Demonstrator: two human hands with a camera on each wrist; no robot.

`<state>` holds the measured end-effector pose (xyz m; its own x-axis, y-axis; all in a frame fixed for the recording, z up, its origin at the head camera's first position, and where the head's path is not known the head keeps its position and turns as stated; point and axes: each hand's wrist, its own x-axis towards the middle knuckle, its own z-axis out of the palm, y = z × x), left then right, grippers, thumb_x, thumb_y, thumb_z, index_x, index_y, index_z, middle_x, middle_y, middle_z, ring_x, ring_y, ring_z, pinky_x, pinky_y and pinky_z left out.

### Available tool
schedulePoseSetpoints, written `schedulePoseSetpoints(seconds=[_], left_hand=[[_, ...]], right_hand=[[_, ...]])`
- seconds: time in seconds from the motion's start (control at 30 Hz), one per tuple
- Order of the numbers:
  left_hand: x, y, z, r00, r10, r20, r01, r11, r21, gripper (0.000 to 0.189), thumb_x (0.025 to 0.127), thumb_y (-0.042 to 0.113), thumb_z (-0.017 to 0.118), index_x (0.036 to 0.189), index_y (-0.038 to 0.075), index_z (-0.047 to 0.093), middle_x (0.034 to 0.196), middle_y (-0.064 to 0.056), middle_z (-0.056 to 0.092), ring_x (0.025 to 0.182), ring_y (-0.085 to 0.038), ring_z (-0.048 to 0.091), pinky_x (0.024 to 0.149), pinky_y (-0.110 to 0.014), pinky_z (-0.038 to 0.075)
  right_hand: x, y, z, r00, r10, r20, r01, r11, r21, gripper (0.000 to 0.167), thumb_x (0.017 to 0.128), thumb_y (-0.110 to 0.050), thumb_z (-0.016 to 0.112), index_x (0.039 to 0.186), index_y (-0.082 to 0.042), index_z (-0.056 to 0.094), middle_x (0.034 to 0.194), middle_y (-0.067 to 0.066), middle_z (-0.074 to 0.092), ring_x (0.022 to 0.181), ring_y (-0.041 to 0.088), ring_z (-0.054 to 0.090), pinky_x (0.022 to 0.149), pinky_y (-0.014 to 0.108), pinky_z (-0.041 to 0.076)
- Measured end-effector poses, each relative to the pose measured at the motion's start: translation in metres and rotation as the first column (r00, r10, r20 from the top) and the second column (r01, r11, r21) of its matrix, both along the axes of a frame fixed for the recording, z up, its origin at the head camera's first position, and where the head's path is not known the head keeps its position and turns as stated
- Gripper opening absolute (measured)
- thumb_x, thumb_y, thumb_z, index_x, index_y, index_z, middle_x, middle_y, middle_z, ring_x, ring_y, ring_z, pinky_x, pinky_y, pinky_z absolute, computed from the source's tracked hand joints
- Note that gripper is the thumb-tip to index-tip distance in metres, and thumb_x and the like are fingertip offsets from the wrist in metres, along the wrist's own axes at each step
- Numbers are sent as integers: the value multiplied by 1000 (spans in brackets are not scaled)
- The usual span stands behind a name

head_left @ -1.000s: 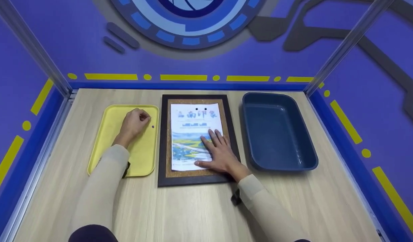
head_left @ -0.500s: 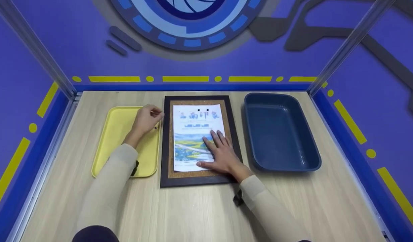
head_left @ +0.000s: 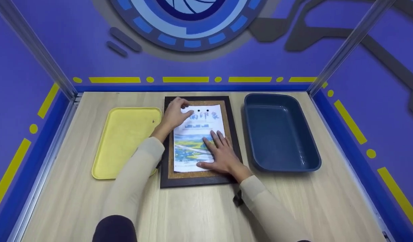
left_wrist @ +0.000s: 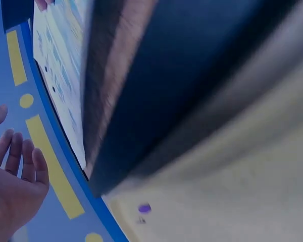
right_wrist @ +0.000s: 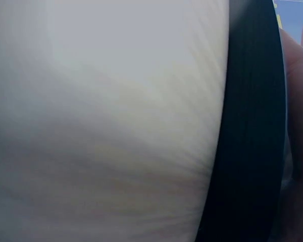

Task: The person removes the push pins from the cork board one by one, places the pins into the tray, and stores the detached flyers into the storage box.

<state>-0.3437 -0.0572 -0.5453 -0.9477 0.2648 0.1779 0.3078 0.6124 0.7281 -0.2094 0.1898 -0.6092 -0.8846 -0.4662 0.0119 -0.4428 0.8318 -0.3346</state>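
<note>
Plainly, the head view shows a pale wood-grained table (head_left: pixel 193 215) reaching back to purple-blue panels (head_left: pixel 226 64) with yellow dashes and dots along their base; a ring emblem (head_left: pixel 193 42) is cut off by the top edge, and slanting metal posts (head_left: pixel 36 47) stand at the upper left and upper right. At middle left lies a yellow tray (head_left: pixel 122 134), at middle right a deep navy bin (head_left: pixel 280 134), and between them a dark-framed cork board (head_left: pixel 196 182). Printed paper (head_left: pixel 189 144) lies on the board, with 2 black dots (head_left: pixel 203 110) near its top. The right hand (head_left: pixel 221 154) rests on it, fingers straight and spread. The left hand (head_left: pixel 175 112) is over the paper's upper left corner, fingers bent; whether it pinches anything I cannot tell. It hides that corner and some of the print, and its sleeve (head_left: pixel 135 185) covers the tray's lower right.

From the left wrist, the left hand sits at lower left, cut by the edge, fingers loosely bent. The board's edge slants blurred through the middle, the paper upper left; a small purple dot (left_wrist: pixel 144 207) shows at bottom centre.

From the right wrist, a pale blur, hard to identify, fills the left; a dark band (right_wrist: pixel 247 126) runs down the right, with only a slice of hand beyond it.
</note>
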Motion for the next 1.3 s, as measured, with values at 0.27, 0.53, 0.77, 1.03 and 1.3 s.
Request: schedulePoseSetpoints(seconds=[0.27,0.53,0.77,1.03,1.3], left_hand=[[-7,19,-3,992,-22,123,26,999,-35,34,103,23,73,129,2,67,127,-13,59,120,-31,59,102,-43,50],[-18,30,-9,982,32,187,-17,997,-81,35,103,25,72,132,6,67,128,-9,58,118,-25,59,101,-42,51],[-26,41,-16,974,1,227,13,998,-62,38,102,22,74,135,4,66,129,-10,57,121,-27,59,105,-43,49],[-35,36,-25,961,33,274,-14,998,-69,50,99,26,77,142,6,62,137,-11,57,131,-28,56,113,-44,45],[-38,41,-30,969,62,238,-48,997,-64,38,98,19,77,132,5,69,131,-11,62,124,-28,61,109,-42,47]], right_hand=[[3,-5,-4,1000,8,1,-8,1000,-5,106,87,-83,59,168,-21,32,176,16,13,162,41,5,126,65,9],[4,-5,-2,1000,0,-2,0,1000,9,107,87,-84,58,168,-21,30,177,15,11,162,40,4,126,64,9],[4,2,-3,1000,-13,-12,13,1000,26,108,86,-86,58,168,-21,31,177,15,11,162,40,4,127,63,9],[1,-1,1,1000,2,-17,-2,1000,11,108,86,-86,57,168,-21,31,176,16,11,162,41,5,126,63,9],[0,1,2,1000,-2,6,2,1000,17,107,87,-84,58,169,-22,29,177,15,10,162,40,3,126,64,8]])
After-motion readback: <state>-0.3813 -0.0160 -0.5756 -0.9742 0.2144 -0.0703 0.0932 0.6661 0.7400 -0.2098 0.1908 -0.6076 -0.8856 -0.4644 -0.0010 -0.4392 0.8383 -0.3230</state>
